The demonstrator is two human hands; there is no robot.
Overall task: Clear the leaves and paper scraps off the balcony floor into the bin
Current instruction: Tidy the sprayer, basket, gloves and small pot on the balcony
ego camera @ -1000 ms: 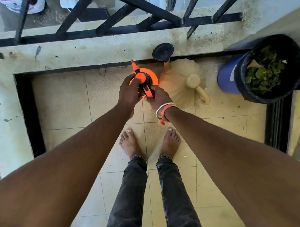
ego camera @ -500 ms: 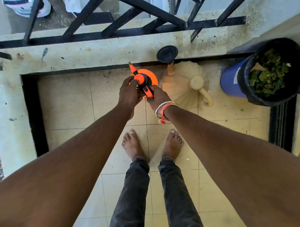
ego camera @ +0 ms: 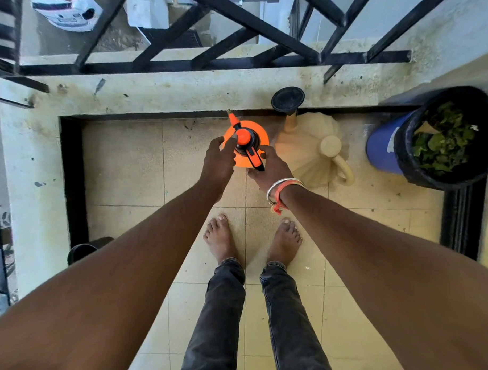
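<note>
A blue bin point(ego camera: 380, 149) with a black liner stands at the right by the wall, filled with green leaves point(ego camera: 440, 143) and a white paper scrap point(ego camera: 473, 127). Both my hands are on an orange spray bottle point(ego camera: 259, 137) in front of me near the low wall. My left hand point(ego camera: 218, 163) has its fingers on the pump top. My right hand point(ego camera: 272, 168) grips the bottle's side beside the trigger. The tiled floor point(ego camera: 126, 161) shows only a few tiny specks.
A beige watering can point(ego camera: 305, 152) with a black rose head point(ego camera: 287, 99) sits between the bottle and the bin. A black railing point(ego camera: 205, 63) tops the stained low wall point(ego camera: 165, 90). My bare feet point(ego camera: 220, 238) stand mid-floor. A dark object point(ego camera: 82, 250) lies at the left wall.
The spray bottle and both hands have shifted slightly right and lower towards the watering can. My left hand's fingers have loosened and spread on the pump top.
</note>
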